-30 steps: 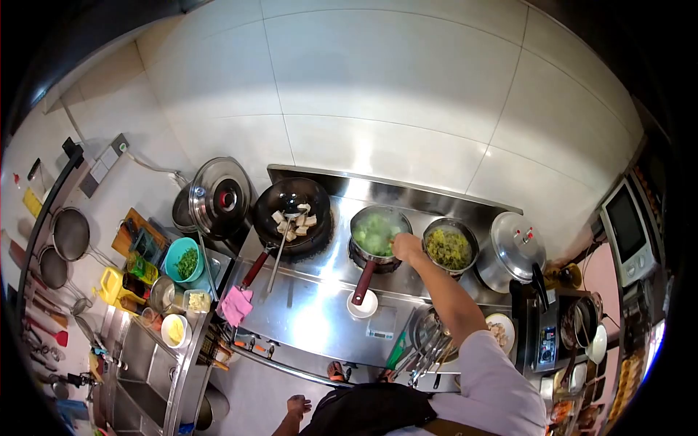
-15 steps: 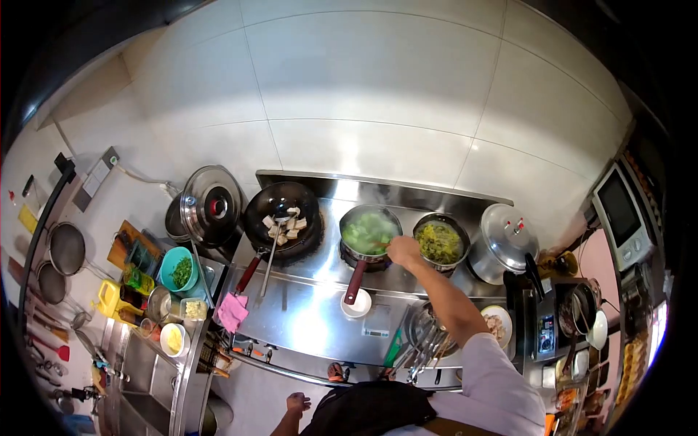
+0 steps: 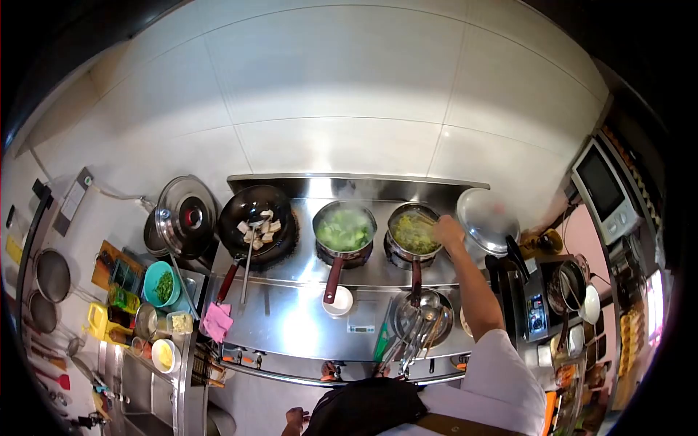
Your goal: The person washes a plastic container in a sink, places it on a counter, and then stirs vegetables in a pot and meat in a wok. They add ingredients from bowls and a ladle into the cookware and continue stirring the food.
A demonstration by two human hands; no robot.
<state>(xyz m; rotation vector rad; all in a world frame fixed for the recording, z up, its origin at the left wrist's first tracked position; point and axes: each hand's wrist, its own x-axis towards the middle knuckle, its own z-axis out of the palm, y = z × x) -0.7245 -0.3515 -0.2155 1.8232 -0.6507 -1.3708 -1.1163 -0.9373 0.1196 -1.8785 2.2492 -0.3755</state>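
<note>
My right hand (image 3: 449, 231) is closed over the right edge of a pan of yellow-green vegetables (image 3: 414, 234). Thin sticks that look like chopsticks (image 3: 425, 217) run from its fingers into the food. Left of this pan, a second pan holds bright green leafy vegetables (image 3: 344, 231) and gives off steam. A dark wok (image 3: 251, 203) farther left holds pale chunks (image 3: 266, 231), with a long-handled metal ladle (image 3: 248, 265) resting in it. Low by my body, my left hand (image 3: 296, 416) hangs with its fingers curled, apart from the counter.
A large lidded pot (image 3: 488, 218) stands right of the pans. Along the steel counter are a white bowl (image 3: 338, 301), a digital scale (image 3: 360, 324), a metal bowl of utensils (image 3: 423, 317) and a pink cloth (image 3: 217, 322). A sink (image 3: 145, 389) lies at left.
My right hand has moved right, from the pan of green vegetables to the pan of yellow-green vegetables. The view has shifted to the right. My left hand still hangs low.
</note>
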